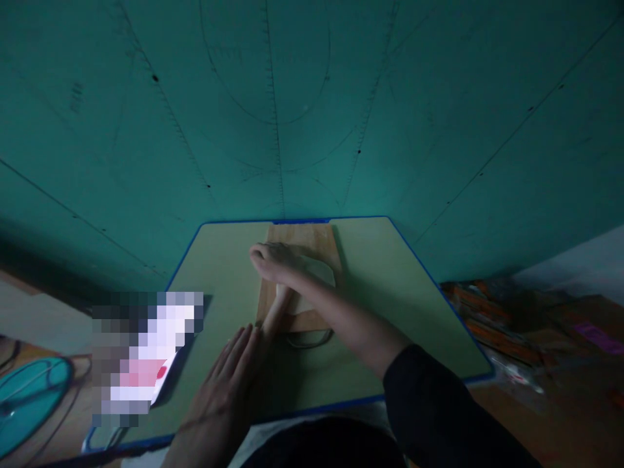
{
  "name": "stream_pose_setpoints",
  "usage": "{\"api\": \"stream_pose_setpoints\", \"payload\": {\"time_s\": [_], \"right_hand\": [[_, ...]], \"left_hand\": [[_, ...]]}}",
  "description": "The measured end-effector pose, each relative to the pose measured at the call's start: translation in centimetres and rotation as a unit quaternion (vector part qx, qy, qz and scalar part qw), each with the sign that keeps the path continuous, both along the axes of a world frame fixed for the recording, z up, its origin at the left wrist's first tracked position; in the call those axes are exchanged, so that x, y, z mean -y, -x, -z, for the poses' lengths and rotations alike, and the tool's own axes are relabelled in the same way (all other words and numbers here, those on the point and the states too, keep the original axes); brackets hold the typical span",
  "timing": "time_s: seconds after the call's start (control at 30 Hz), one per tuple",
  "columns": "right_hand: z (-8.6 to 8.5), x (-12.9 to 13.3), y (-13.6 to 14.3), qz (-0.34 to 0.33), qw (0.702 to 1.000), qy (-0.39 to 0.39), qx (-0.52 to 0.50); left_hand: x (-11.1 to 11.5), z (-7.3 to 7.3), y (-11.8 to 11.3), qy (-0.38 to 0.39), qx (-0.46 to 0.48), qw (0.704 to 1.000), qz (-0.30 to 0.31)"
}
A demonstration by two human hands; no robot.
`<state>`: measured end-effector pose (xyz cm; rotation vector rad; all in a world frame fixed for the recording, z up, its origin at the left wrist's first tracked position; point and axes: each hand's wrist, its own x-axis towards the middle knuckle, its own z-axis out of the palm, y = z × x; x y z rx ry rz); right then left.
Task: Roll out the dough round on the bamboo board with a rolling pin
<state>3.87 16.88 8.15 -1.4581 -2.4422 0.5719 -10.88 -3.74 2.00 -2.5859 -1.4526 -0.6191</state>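
Blue-edged table [390, 312], seen from above. Nearest, the left hand [231, 370] lies with fingers extended at 1 end of a rolling pin [273, 317], which slants onto a wooden board [302, 235]. On this board rests 1 pale dough sheet [319, 270], partly behind the right forearm. Farther, the right hand [273, 261] curls; whether its fingers grip anything cannot be told. Behind: green wall [302, 97].
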Motion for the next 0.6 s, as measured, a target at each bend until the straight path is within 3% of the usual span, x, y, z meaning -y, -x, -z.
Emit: {"api": "stream_pose_setpoints", "payload": {"time_s": [0.1,0.23,0.4,0.6], "right_hand": [[0.8,-0.2,0.7,0.013,0.999,-0.035,-0.038],[1.5,0.9,-0.3,0.017,0.994,-0.112,-0.005],[1.9,3.1,-4.0,-0.019,0.987,-0.151,0.053],[2.4,4.5,-8.1,-0.047,0.986,-0.134,0.092]], "left_hand": [[-0.6,0.0,0.3,0.013,0.011,1.000,0.026],[-0.7,-0.7,-0.7,0.046,0.012,0.995,0.087],[0.0,-1.7,-3.9,0.110,0.031,0.981,0.159],[0.5,-2.0,-7.1,0.095,0.043,0.972,0.210]]}}
